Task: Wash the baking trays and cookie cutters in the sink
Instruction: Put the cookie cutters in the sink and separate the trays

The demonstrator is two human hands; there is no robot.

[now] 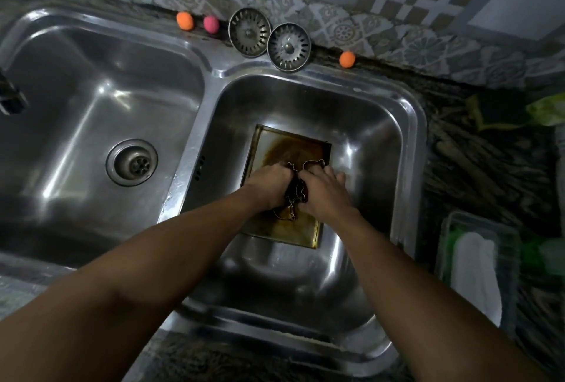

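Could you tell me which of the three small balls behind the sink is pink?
The middle ball, just left of the two strainers; the left ball and the right ball are orange.

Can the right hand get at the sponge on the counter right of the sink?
Probably yes: only the low sink rim lies between the right hand and the sponge, though its fingers are holding the cookie cutters.

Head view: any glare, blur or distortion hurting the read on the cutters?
Head view: dim; glare streaks on the sink; wide-angle bending curves its rims; right edge soft, plastic container smeared; cookie cutters, held in left hand and right hand, show only as thin outlines over the stained baking tray.
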